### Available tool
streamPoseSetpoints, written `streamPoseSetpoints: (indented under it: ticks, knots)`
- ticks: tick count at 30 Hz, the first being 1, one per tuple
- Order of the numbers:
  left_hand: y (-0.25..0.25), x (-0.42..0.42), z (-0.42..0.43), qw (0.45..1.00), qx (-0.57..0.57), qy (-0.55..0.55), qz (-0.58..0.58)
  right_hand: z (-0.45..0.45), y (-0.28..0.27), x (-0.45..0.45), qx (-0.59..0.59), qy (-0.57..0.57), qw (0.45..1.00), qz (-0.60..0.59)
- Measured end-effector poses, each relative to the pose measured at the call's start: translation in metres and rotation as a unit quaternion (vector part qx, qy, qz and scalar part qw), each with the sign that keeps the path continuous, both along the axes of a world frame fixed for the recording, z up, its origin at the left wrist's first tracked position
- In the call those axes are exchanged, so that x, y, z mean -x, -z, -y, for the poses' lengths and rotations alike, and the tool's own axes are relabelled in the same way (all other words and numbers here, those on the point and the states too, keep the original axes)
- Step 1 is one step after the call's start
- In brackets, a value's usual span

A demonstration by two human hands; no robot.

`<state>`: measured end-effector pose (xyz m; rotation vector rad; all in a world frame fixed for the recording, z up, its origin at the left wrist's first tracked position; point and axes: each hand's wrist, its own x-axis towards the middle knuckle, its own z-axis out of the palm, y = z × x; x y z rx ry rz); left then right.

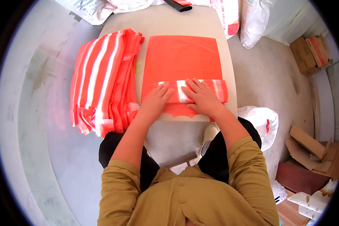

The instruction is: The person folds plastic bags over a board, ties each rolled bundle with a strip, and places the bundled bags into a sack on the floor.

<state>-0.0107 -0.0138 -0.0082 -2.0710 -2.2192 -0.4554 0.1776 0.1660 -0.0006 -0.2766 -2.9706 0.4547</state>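
Observation:
A flat red sheet or stack of sheets (182, 56), apparently thin plastic, lies on the table with a scalloped lower edge. Across its near part rests a folded red-and-white striped bundle (216, 88), which looks like plastic bags. My left hand (156, 101) lies flat on the bundle's left part, fingers stretched out. Near its middle, my right hand (202, 98) presses down with fingers spread. Left of the sheet, a thick pile of red-and-white striped plastic bags (101, 71) overhangs the table's left side.
The beige table (162, 22) ends just in front of my knees. A dark and red object (179, 4) lies at its far edge. White sacks (254, 22) stand behind and right; another white bag (269, 128) is beside my knee. Cardboard boxes (309, 150) sit on the floor at right.

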Motion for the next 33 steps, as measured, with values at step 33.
streamPoseSetpoints:
  ticks: [33]
  knots:
    - [-0.087,0.082,0.148,0.800,-0.330,-0.282,0.414,0.298,0.048,0.118,0.836,0.144,0.528,0.040]
